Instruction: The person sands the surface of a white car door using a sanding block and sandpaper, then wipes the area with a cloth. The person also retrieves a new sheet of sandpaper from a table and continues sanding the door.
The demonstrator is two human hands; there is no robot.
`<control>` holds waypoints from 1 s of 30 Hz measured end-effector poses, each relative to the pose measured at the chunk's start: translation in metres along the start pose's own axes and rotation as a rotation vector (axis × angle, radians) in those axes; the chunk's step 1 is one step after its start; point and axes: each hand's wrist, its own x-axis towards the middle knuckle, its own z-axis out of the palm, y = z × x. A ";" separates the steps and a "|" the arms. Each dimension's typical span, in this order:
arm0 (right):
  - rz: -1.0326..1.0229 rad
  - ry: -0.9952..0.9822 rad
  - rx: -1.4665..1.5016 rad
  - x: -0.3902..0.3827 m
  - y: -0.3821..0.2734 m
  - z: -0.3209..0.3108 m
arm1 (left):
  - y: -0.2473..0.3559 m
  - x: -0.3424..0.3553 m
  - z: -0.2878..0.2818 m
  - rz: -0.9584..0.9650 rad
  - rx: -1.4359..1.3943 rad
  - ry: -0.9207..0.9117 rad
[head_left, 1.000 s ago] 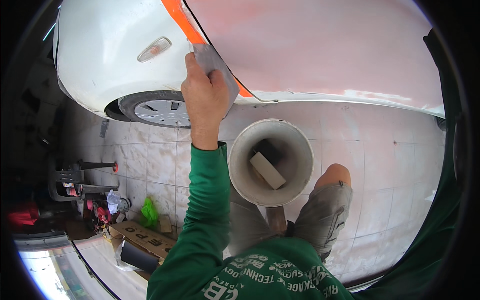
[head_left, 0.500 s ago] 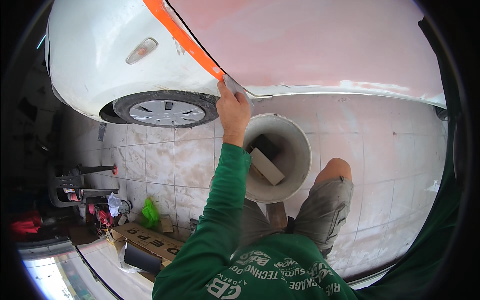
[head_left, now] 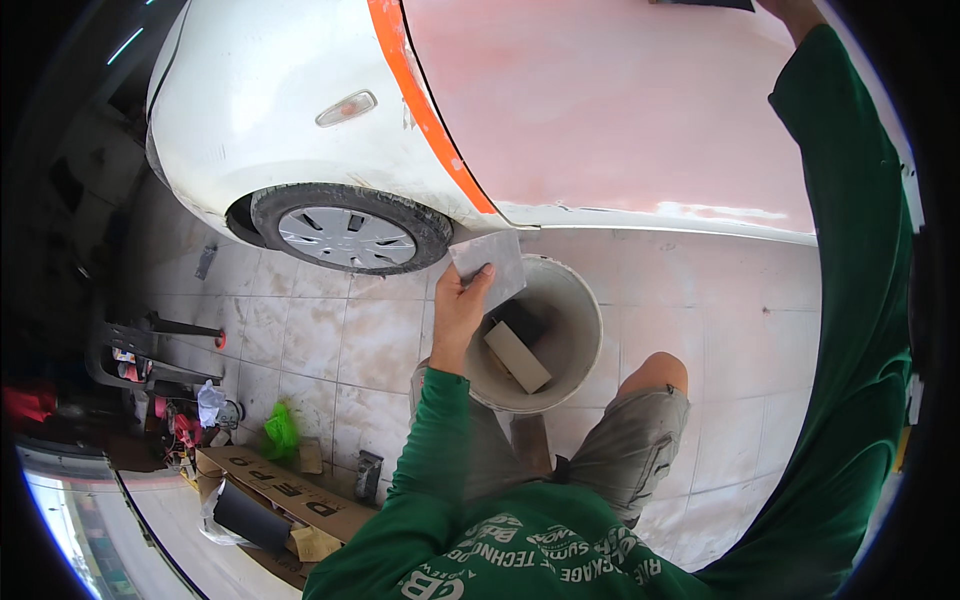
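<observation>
My left hand (head_left: 460, 312) grips a thin, flat, grey square sheet (head_left: 490, 268), thumb on top, over the near-left rim of a whitish bucket (head_left: 590, 345). Inside the bucket lie a beige block (head_left: 518, 355) and a black piece (head_left: 520, 322). At the upper right my right hand (head_left: 793, 14) reaches the car door (head_left: 610, 110), whose surface is pinkish and dull. Its fingers are mostly cut off by the picture's edge, beside a dark flat object (head_left: 708, 3) on the door. Orange tape (head_left: 428, 115) runs along the white fender's (head_left: 270, 80) edge at the door gap.
The car's front wheel (head_left: 350, 240) stands left of the bucket. On the tiled floor (head_left: 380, 345) at lower left are an open cardboard box (head_left: 290, 490), a green plastic bag (head_left: 282, 430) and a dark chair-like frame (head_left: 130, 345). My knees flank a small wooden piece (head_left: 530, 443) below the bucket.
My left hand has drawn the grey sheet down from the door gap to the bucket. My right arm now shows, stretched up to the door at right. The view has shifted.
</observation>
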 end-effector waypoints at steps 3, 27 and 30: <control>0.065 -0.238 0.271 -0.057 0.004 0.029 | 0.048 -0.024 -0.008 0.080 -0.273 0.083; 0.717 -0.265 0.794 -0.341 0.070 0.229 | 0.113 -0.046 0.026 0.355 -0.090 0.109; 0.706 -0.307 0.779 -0.340 0.067 0.232 | 0.109 -0.052 0.007 0.284 -0.319 -0.084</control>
